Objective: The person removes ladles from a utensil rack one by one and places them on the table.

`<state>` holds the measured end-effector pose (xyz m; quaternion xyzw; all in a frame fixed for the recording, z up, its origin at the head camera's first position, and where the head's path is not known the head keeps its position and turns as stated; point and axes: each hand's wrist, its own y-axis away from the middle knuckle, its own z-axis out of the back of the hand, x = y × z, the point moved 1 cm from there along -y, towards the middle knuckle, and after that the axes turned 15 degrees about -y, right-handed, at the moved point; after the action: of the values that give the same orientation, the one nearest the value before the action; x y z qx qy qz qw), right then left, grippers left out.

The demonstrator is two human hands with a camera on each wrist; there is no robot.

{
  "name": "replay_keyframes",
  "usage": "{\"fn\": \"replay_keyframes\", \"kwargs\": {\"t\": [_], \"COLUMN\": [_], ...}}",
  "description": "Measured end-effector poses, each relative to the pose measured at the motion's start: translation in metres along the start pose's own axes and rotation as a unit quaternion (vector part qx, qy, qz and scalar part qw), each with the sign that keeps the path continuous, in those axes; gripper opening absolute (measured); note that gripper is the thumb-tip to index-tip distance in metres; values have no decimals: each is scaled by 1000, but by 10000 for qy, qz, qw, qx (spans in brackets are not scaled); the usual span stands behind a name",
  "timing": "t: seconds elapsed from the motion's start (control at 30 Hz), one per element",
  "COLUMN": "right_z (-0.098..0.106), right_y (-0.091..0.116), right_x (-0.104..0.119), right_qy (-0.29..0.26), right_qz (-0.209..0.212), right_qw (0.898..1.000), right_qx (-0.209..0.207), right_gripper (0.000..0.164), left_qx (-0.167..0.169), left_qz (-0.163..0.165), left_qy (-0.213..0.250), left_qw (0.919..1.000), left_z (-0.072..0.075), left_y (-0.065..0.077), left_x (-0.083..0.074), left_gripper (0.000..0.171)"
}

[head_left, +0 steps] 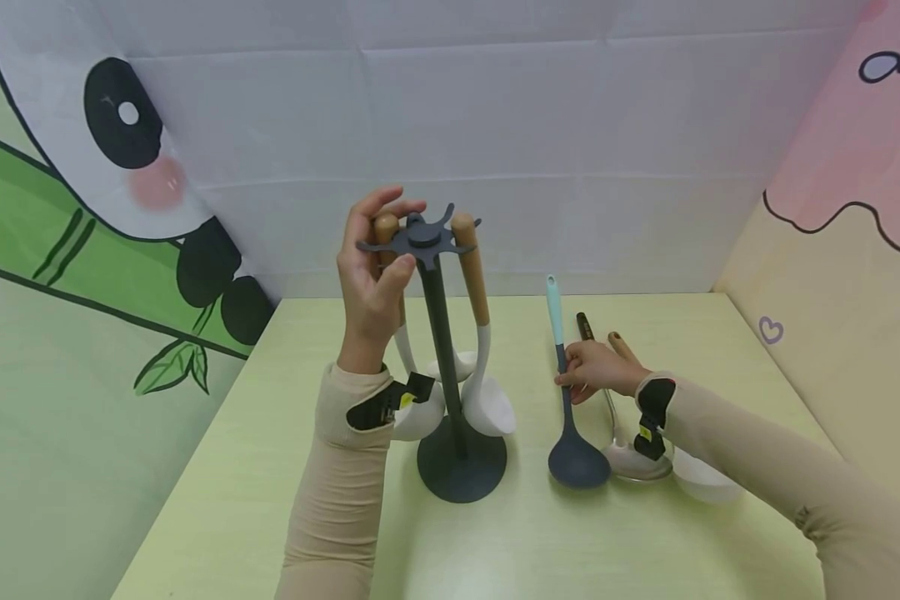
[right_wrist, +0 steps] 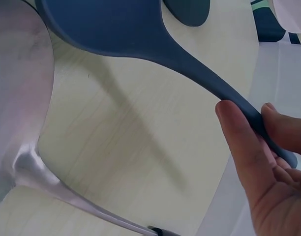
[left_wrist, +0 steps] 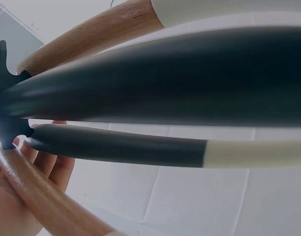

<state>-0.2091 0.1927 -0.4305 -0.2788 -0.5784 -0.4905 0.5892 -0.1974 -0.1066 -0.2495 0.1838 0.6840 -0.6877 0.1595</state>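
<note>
In the head view my left hand [head_left: 373, 279] is at the top of a dark utensil stand [head_left: 438, 333], thumb in front and fingers behind, holding its hooked top beside a wooden handle. Hanging there are white-headed utensils, among them a wooden-handled ladle [head_left: 489, 404]. The left wrist view shows a hanging dark handle [left_wrist: 121, 145] near my fingers [left_wrist: 62, 172]. My right hand [head_left: 596, 371] pinches the shaft of a dark blue ladle [head_left: 579, 462] with a light teal handle end. In the right wrist view, this ladle's shadow falls on the table.
Right of the blue ladle lies a metal ladle [head_left: 637, 462] with a dark handle. Beside it is a white utensil head [head_left: 705, 479], partly hidden by my right arm; a wooden handle [head_left: 622, 346] shows behind my hand. A pale wall cloth [head_left: 495, 125] stands behind the table [head_left: 270, 500].
</note>
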Motion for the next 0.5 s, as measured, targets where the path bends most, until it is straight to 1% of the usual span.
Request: {"fn": "replay_keyframes", "kwargs": {"t": [0.33,0.5], "right_z": [-2,-2], "right_y": [-5,-10], "right_x": [-1,-2], "right_qy": [345,386], "right_qz": [-146,-299], "right_qw": [9993,9988], "right_qx": [7,-3], "right_gripper": [19,19], "left_qx": [-12,-10], "left_qz": [8,2], "left_qy": [53,38], "left_qw": [10000,10000], "left_z": [0,0], "left_y": [1,1], "left_x": [1,1], "left_gripper": [71,71]}}
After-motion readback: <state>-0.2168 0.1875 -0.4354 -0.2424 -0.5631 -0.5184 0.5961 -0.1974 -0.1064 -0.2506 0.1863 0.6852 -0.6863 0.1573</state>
